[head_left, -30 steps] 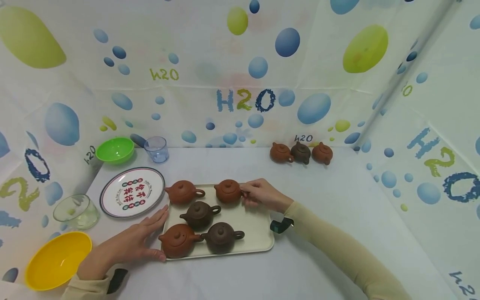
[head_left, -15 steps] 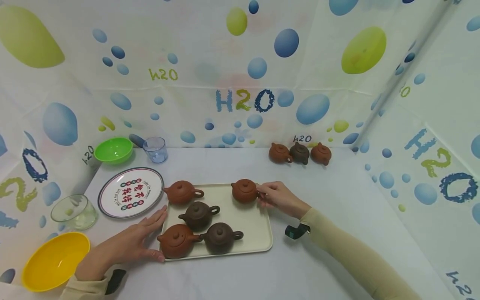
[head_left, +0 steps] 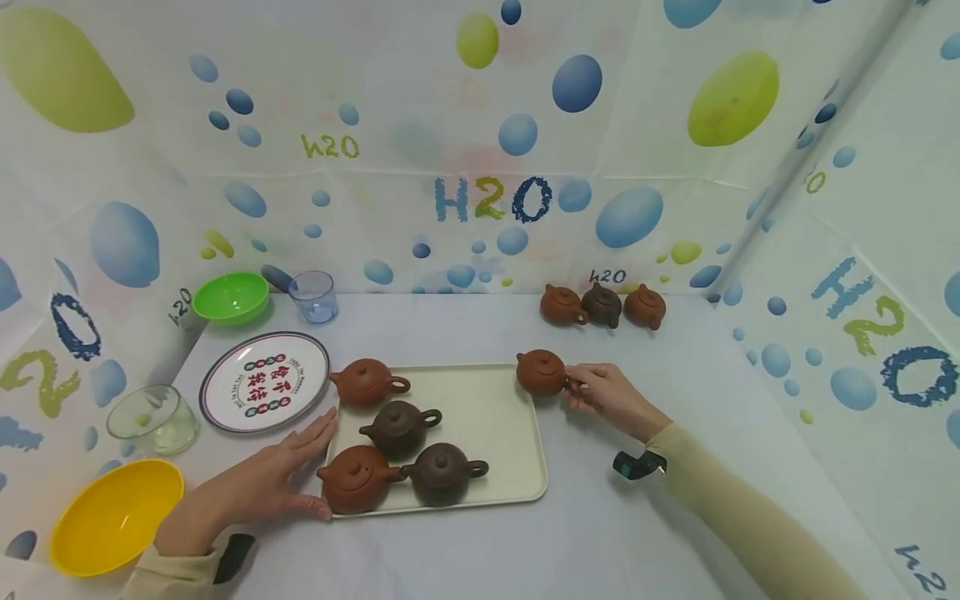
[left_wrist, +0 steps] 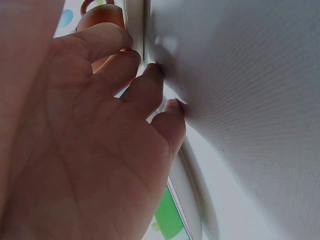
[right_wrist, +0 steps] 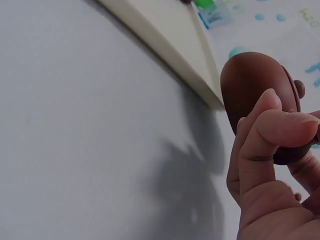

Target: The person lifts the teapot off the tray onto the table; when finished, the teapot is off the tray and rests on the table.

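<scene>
My right hand [head_left: 617, 402] pinches the handle of a small reddish-brown teapot [head_left: 540, 372], held over the far right corner of the cream tray [head_left: 506, 454]. From the right wrist view, the teapot's rounded body [right_wrist: 252, 80] is up off the table, its shadow falling on the cloth below. My left hand [head_left: 258, 483] lies along the tray's left edge, fingers stretched out and thumb at the near corner. On the tray stand a reddish teapot [head_left: 365, 383] at the back, a dark brown teapot [head_left: 397, 429] in the middle, and a reddish teapot [head_left: 356, 479] beside another dark one [head_left: 442, 473] in front.
Three more teapots stand in a row at the back right, a dark one [head_left: 602, 305] in the middle. On the left are a round plate [head_left: 225, 383], a green bowl [head_left: 231, 298], a blue glass [head_left: 313, 297], a clear glass bowl [head_left: 153, 421] and a yellow bowl [head_left: 116, 517].
My right hand has carried the reddish teapot rightward along the tray's far side, from the middle to the right corner, and raised it. The left hand has stayed at the tray's edge.
</scene>
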